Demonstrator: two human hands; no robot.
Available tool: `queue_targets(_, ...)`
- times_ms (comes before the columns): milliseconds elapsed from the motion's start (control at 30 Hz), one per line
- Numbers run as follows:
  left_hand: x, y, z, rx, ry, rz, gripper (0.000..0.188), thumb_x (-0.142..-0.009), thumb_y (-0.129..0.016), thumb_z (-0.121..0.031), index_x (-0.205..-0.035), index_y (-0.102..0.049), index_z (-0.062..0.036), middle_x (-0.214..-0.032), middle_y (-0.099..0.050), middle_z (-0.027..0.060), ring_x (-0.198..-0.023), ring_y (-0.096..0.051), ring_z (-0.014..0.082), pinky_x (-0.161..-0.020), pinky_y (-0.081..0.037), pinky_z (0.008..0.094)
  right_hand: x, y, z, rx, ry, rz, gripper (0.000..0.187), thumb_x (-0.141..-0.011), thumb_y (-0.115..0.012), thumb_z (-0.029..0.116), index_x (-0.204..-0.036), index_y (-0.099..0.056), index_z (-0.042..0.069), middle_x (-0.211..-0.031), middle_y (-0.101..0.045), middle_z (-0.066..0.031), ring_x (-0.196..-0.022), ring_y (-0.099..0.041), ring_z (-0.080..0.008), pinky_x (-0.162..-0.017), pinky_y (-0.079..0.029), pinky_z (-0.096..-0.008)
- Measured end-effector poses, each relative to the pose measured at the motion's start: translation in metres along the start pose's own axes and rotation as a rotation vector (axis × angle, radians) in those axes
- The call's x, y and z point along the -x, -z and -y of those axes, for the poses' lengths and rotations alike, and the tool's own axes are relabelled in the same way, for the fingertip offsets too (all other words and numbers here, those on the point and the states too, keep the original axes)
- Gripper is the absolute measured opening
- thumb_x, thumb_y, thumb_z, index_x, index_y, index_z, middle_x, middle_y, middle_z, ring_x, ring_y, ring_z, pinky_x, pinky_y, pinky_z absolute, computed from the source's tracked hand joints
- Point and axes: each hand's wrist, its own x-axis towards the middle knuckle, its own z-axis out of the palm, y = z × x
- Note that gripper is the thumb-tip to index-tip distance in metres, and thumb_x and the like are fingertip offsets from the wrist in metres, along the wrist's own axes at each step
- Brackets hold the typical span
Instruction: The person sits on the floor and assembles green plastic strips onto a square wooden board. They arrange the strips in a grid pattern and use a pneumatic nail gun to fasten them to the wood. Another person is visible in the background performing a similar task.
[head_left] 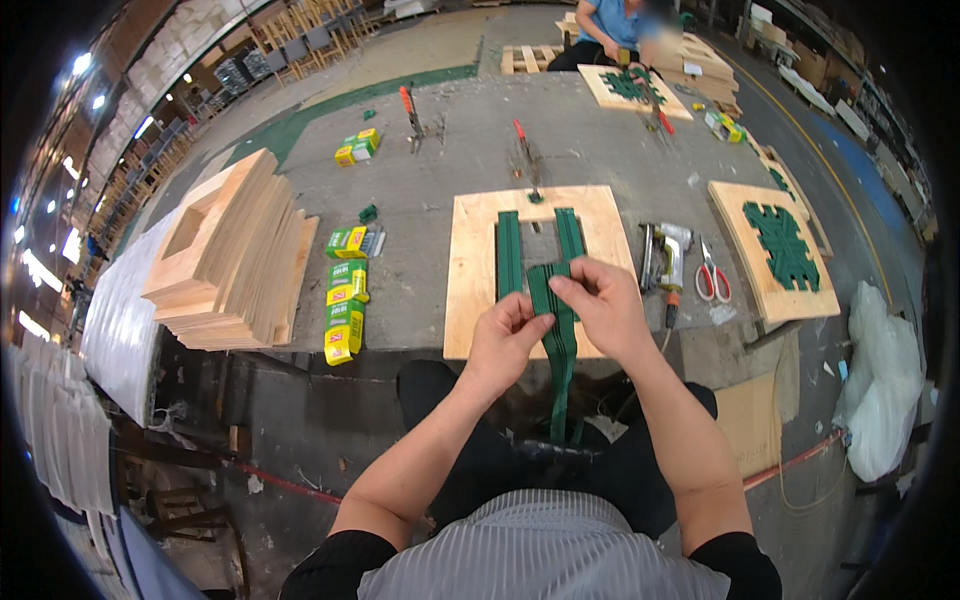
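Observation:
Between my two hands a green striped webbing strap (562,350) is held, its long end hanging down past the table edge toward my lap. My left hand (505,340) pinches it from the left with thumb and fingers. From the right, my right hand (605,305) grips its upper part. Just beneath lies a square plywood frame (470,290) with an opening in the middle. Two green straps run across that opening: a left strap (509,250) and a right strap (570,232), partly covered by my right hand.
Right of the frame lie a staple gun (668,258) and red-handled scissors (712,275). A finished-looking panel with woven green straps (780,245) is farther right. Yellow-green boxes (345,310) and stacked wooden frames (235,265) stand left. Toggle clamps (527,150) are mounted beyond; a co-worker (610,30) sits opposite.

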Motion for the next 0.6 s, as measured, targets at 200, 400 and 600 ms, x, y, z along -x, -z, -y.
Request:
queue_targets(200,-0.003,-0.012,-0.015,-0.161,-0.187,-0.058,0.02,-0.1,-0.066,-0.005,-0.087,-0.052,-0.0062,-0.077,-0.053,-0.0064,-0.07,-0.045,0.0006,-0.059,-0.038,0.0216,-0.009,0.0,0.014,-0.048,0.071,-0.053,0.017,-0.091,-0.074,0.011,-0.085,-0.063,-0.001,-0.069,-0.055,-0.0025,-0.066,-0.047,-0.008,-0.059,-0.04,-0.0287)
queue_targets(400,-0.004,-0.029,-0.037,-0.245,-0.278,-0.096,0.015,-0.101,-0.067,-0.01,-0.093,-0.057,-0.0033,-0.079,-0.059,-0.0045,-0.071,-0.049,0.001,-0.06,-0.041,0.0214,-0.015,0.0,0.019,-0.308,0.091,-0.017,0.009,-0.095,-0.071,0.006,-0.096,-0.07,-0.002,-0.08,-0.065,0.0007,-0.073,-0.057,-0.0062,-0.066,-0.047,-0.0264)
queue_targets(600,-0.012,-0.028,-0.043,-0.296,-0.324,-0.107,0.01,-0.1,-0.067,-0.008,-0.102,-0.06,-0.0013,-0.088,-0.065,-0.0016,-0.078,-0.057,0.0039,-0.068,-0.049,0.0227,-0.02,0.0,0.024,-0.346,0.103,-0.014,0.011,-0.095,-0.072,0.009,-0.097,-0.071,-0.002,-0.078,-0.066,-0.0008,-0.072,-0.058,-0.0069,-0.066,-0.047,-0.0265)
